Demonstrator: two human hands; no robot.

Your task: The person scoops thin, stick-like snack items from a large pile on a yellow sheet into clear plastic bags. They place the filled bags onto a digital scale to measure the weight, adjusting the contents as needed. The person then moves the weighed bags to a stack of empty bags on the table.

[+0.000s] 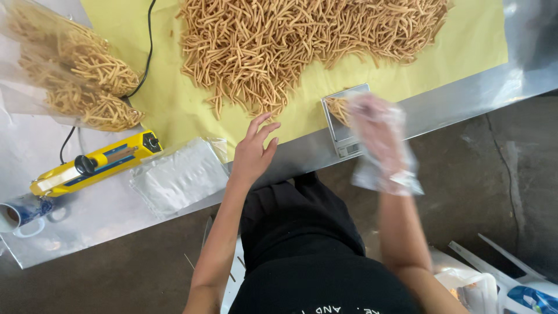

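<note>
A small silver square scale (pixel 344 135) holding a few thin crunchy golden snack sticks (pixel 337 108) sits at the shiny metal worktop (pixel 104 215) edge, 5 o'clock of the big stick heap (pixel 290 40) on yellow paper (pixel 471 46). The right hand (pixel 378 131), in a crinkly clear plastic glove, hovers over the scale; whether its fingers are apart or together is too blurred to tell. The bare left hand (pixel 254 152), fingers spread, rests at 9 o'clock.

Snack stick pile (pixel 290 40) top centre on paper sheet (pixel 168 99), which lies on the table (pixel 465 96). Filled bags (pixel 75 75) upper left. Heat sealer (pixel 96 163) left, mug (pixel 20 212) at far left edge below it. Empty bag stack (pixel 177 174) right of sealer. Scale (pixel 343 122) centre right, probably some sticks on it. Left hand (pixel 256 151) between stack and scale; right hand (pixel 381 136) over scale.
</note>
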